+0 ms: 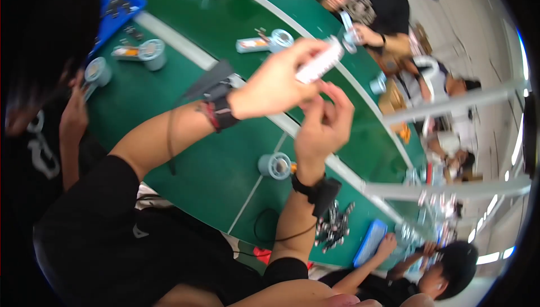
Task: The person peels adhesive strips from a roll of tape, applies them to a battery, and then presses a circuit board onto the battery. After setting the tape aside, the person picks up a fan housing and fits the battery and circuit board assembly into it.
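Green table (pixel 197 189), white piece (pixel 319 66) in grip (pixel 270 84)

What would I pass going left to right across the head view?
Upper blue tray → dark band on the left wrist → left hand → white piece that it holds → lower blue tray near a co-worker's hand.
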Available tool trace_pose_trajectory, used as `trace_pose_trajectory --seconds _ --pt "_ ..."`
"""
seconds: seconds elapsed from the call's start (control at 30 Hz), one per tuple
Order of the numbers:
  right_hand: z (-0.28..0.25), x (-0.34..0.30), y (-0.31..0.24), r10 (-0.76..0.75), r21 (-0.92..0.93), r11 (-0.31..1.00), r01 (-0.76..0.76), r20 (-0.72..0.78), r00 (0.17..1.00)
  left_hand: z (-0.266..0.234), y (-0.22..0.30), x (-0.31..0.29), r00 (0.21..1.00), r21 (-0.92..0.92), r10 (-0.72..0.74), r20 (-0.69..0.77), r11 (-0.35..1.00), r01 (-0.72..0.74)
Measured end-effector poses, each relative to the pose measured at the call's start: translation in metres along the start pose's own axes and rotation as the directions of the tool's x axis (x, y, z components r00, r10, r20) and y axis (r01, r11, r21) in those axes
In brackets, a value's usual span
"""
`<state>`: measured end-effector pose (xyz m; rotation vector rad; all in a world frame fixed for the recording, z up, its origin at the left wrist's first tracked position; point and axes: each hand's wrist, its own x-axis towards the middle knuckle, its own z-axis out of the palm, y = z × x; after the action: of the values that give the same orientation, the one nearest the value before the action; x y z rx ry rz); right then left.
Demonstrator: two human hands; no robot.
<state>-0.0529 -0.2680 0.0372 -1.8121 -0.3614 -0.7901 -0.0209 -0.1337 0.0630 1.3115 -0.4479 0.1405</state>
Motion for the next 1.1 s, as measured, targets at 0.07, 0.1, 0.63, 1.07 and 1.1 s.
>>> trace_pose_trajectory --seconds 0.07,0.1,0.63,1.07,1.1 --pt "-0.006 0.001 0.006 0.056 -0.074 0.996 -0.053 0.029 0.998 0.000 -0.009 0.002 0.973 0.114 0.221 -0.063 0.970 -0.213" --pt "-0.010 0.001 0.006 0.146 0.032 0.989 -0.145 -0.029 0.989 0.006 -0.015 0.006 0.921 0.233 0.387 -0.047 0.901 -0.366" --pt "-0.002 0.002 0.006 0.121 0.073 0.990 -0.118 -0.034 0.992 0.021 -0.010 -0.007 0.877 0.593 0.479 -0.021 0.712 -0.375" --pt "-0.018 0.002 0.030 -0.023 -0.102 0.994 0.024 0.008 1.000 0.025 -0.024 -0.003 0.921 0.614 0.388 0.045 0.716 -0.332" --pt "-0.030 0.000 0.037 0.018 -0.134 0.991 -0.017 0.001 1.000 0.034 -0.027 0.000 0.931 0.589 0.359 0.062 0.740 -0.324"
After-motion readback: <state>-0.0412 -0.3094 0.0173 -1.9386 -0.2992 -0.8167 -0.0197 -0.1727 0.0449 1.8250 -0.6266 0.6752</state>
